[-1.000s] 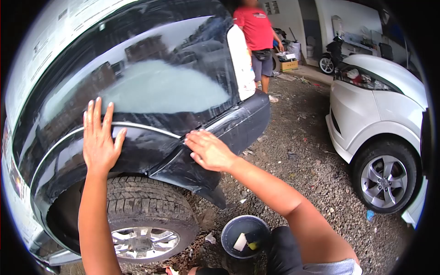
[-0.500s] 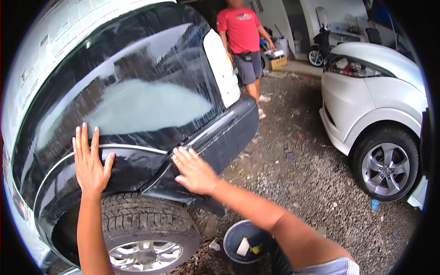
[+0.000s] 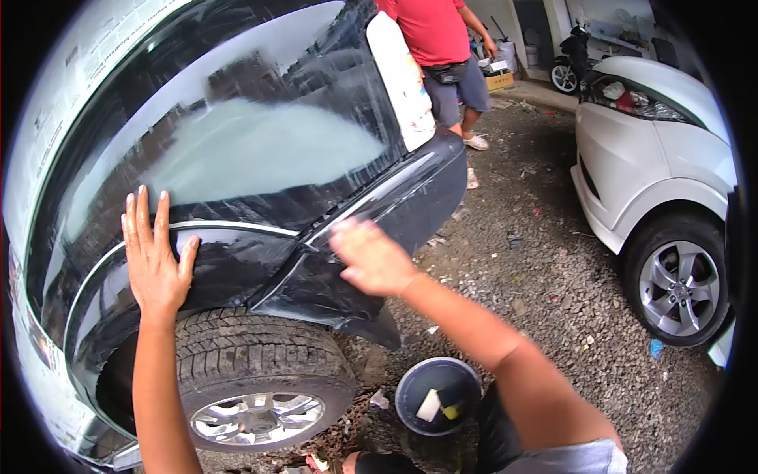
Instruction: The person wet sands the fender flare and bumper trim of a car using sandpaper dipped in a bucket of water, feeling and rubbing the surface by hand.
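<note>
My left hand lies with fingers spread on the black car's fender, above the wheel arch, fingertips reaching the dull lower edge of the scuffed panel. Over the black bumper corner is my right hand. Its fingers are smeared by motion, so I cannot make out whether anything is under them. A pale, powdery patch marks the middle of the panel, and whitish streaks run over the dark paint. Below my hands is the car's tyre with its silver rim.
A dark bucket holding a white block and a yellow piece stands on gravel near my legs. Newspaper masks the car's upper body. Behind the bumper stands a person in a red shirt. A white car is parked at right.
My right hand has moved slightly along the bumper and is now blurred. My left hand keeps its place on the fender. The view has shifted, and the person in red has stepped closer to the car.
</note>
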`<state>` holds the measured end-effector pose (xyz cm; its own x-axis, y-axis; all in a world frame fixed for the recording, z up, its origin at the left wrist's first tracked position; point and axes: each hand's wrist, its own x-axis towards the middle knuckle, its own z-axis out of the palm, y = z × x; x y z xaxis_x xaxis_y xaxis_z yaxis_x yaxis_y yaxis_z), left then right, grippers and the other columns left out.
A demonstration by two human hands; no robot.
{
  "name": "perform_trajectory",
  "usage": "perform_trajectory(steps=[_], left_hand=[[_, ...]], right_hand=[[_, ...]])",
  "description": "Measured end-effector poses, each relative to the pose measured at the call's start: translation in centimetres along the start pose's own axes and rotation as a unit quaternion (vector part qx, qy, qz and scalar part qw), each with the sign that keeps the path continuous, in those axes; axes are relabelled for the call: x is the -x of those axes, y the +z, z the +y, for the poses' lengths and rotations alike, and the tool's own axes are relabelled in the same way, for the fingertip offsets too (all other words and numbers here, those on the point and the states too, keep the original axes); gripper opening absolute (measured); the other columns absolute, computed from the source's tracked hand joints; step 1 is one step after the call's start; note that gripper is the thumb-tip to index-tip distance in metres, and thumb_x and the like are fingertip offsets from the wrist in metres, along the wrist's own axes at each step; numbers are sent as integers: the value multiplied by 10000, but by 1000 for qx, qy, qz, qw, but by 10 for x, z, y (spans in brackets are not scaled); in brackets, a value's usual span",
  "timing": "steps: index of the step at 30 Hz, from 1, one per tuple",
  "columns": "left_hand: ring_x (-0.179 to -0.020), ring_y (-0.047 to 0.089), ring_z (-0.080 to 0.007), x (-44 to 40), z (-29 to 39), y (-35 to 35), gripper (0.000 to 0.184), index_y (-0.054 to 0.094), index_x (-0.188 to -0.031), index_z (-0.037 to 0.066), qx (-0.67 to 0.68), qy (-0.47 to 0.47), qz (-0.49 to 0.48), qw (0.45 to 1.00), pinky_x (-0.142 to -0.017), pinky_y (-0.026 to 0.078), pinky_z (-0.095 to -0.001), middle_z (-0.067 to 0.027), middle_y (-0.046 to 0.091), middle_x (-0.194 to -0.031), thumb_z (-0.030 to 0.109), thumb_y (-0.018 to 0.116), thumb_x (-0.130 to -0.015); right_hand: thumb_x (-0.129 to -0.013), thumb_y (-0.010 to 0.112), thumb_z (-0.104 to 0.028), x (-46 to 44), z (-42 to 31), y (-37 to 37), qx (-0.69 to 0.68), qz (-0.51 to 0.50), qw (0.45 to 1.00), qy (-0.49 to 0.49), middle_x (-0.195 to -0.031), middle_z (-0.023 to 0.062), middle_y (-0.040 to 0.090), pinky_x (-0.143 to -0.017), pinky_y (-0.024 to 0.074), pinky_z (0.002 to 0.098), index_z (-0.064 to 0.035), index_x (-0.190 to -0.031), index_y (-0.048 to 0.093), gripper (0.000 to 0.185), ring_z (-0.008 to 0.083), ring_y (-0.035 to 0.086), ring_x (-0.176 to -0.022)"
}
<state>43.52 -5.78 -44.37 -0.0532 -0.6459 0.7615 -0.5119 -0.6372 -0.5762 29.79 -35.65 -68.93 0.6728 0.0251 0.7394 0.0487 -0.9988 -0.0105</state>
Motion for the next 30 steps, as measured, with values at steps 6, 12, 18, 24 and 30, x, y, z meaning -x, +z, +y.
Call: perform_trajectory(steps=[6, 12, 18, 24, 30], left_hand=[[-1561, 190, -339, 0, 0, 1, 702, 356, -1593, 144, -13, -1, 1, 1000, -1275, 161, -495, -141, 266, -1668, 470, 540, -999], [-1559, 197, -336, 2, -1, 3, 701, 365, -1587, 149, -11, 0, 4, 1000, -1273, 172, -496, -135, 271, -1667, 488, 538, -999], [-1558, 201, -336, 1, -1, 4, 686, 373, -1583, 146, -17, 2, 9, 1000, -1271, 176, -495, -141, 282, -1661, 483, 532, -1007], [-1550, 217, -346, 2, 0, 5, 676, 378, -1580, 149, -10, 3, 15, 1000, -1267, 186, -492, -148, 291, -1655, 460, 550, -1005], [-1543, 233, -352, 1, -1, 5, 665, 383, -1574, 144, -5, 2, 16, 1000, -1262, 199, -497, -151, 301, -1648, 426, 572, -1003]], right_hand=[[-1095, 307, -301, -15, 73, 5, -46, 333, 889, 313, -1674, 272, 159, -1272, 46, 521, 67, -1581, 248, 612, 421, 90, -1570], [-993, 479, -468, 5, 6, 39, 47, 7, 999, -10, -1677, 201, 237, -1276, 86, 519, -16, -1582, 312, 762, 373, 166, -1571], [-1093, 293, -280, -6, 68, 40, -60, 357, 866, 345, -1686, 282, 67, -1277, 12, 505, 77, -1592, 172, 625, 414, 20, -1577], [-1042, 424, -360, 28, -62, 69, -143, 107, 980, 86, -1672, 290, 129, -1279, 77, 496, 53, -1602, 162, 744, 422, 96, -1570], [-1066, 368, -366, 103, -72, 106, -251, 111, 950, 149, -1686, 268, 105, -1279, 54, 488, 56, -1606, 137, 723, 406, 56, -1579]])
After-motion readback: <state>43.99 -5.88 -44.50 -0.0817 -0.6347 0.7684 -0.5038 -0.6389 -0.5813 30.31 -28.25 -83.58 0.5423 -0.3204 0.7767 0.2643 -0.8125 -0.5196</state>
